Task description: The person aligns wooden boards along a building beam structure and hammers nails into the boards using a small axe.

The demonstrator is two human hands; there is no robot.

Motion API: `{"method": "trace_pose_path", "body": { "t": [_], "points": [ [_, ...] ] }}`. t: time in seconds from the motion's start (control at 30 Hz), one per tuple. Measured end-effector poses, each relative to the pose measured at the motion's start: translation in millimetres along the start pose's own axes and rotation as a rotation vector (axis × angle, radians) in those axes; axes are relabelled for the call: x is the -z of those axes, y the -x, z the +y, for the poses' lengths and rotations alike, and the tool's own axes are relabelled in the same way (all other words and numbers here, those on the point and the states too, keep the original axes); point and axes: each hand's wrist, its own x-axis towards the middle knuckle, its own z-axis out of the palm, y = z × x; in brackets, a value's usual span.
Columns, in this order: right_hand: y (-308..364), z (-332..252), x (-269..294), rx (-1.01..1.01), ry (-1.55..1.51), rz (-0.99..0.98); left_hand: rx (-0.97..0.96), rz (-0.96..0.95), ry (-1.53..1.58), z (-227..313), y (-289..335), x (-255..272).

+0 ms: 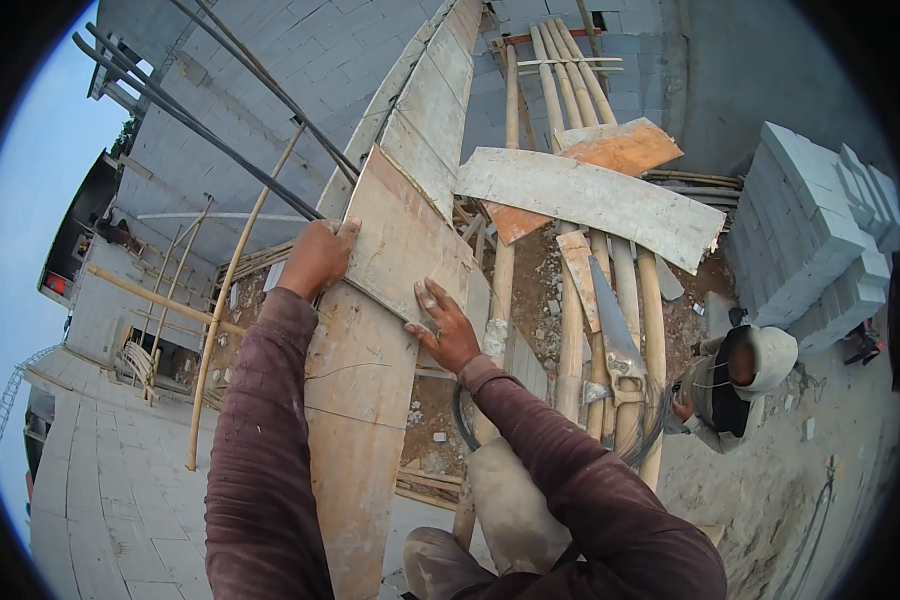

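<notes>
The left hand (318,258) holds the left edge of a board (400,235), which overlaps a longer plank (355,440); the right hand (444,328) has its fingers spread at the board's lower right. Rightward, a saw (613,315) and a narrow strip (578,280) lie on bamboo poles (572,365). Farther up, a pale panel (590,195) crosses an orange one (625,150). White blocks (800,240) stand near a hooded person (735,390).

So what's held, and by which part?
The left hand grips a board by its left edge; the right hand rests against its lower-right side.
</notes>
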Motion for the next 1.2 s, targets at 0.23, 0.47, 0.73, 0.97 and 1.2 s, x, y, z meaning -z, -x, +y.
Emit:
{"method": "trace_pose_path", "body": {
  "t": [0.23,0.47,0.73,0.97,1.2],
  "points": [
    [0.2,-3.8,-17.0,-0.002,-0.017,0.083,-0.025,0.162,-0.099,-0.8,3.7,-7.4],
    [49.9,3.8,40.8,-0.109,0.088,0.063,-0.156,0.212,-0.165,-6.8,1.1,-12.5],
    [251.9,61.2,197.9,-0.591,0.351,-0.087,-0.136,0.179,-0.142,-34.9,-21.8,-16.1],
    [308.0,101.3,202.3,-1.100,0.672,-0.353,-0.150,0.210,-0.134,-18.8,-8.5,-16.2],
    [302.3,137.8,183.9,-1.142,0.999,-0.285,-0.082,0.222,-0.180,-7.4,-1.3,-15.0]
  ]
}}
